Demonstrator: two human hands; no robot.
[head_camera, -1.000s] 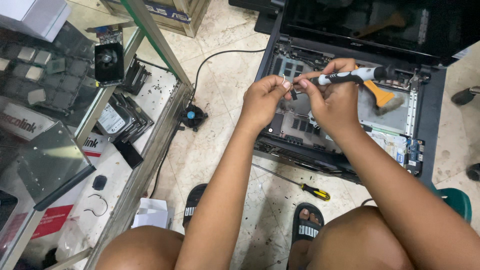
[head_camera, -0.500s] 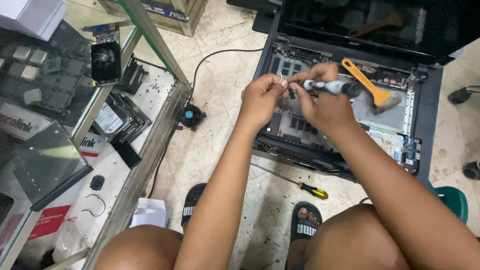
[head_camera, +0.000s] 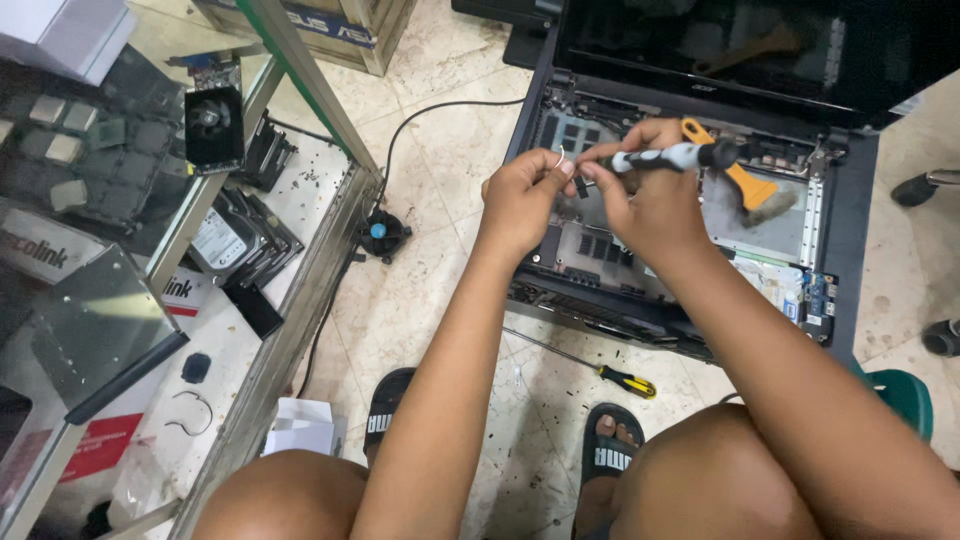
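Pale floor tiles lie under an opened laptop. Over it your right hand is closed around a grey-handled screwdriver, its tip meeting a tiny part pinched in your left hand. An orange scraper rests just beyond.

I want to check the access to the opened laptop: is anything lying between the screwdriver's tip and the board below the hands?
Nothing visible lies between. The right hand holds the screwdriver, its tip at the left hand fingertips, above the opened laptop. The orange scraper lies to the right, clear of the tip.
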